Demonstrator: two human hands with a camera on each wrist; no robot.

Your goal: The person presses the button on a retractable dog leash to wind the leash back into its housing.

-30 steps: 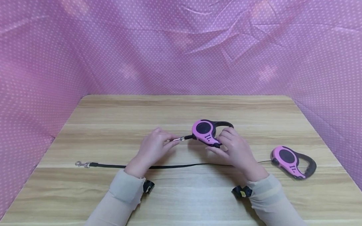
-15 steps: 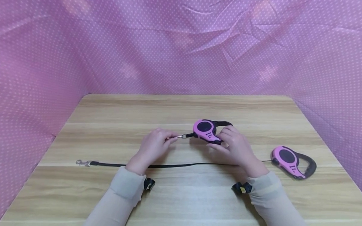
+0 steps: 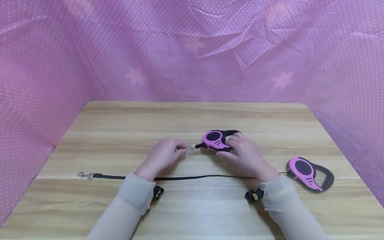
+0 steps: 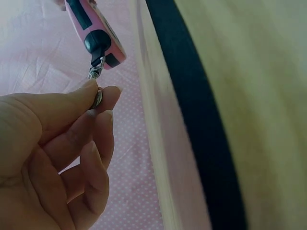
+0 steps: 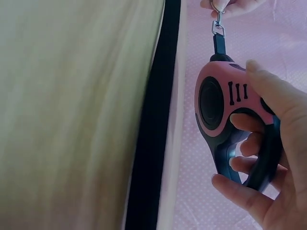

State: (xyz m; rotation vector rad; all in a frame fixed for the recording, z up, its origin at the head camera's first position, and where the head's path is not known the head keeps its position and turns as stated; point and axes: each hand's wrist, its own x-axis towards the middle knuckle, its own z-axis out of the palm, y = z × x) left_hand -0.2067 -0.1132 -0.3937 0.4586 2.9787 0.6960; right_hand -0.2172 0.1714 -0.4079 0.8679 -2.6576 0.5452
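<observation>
Leash, pink with a black handle, sits just above mid-frame in the head view, held over the table. The right hand grips it, fingers curled through the handle and thumb on top of the case. Its metal clip sticks out to the left, pinched between the thumb and fingertips of the left hand, whose other fingers are loosely curled. Below both hands a black strap lies stretched across the table, ending in a second clip at the left. A second leash lies at the right.
</observation>
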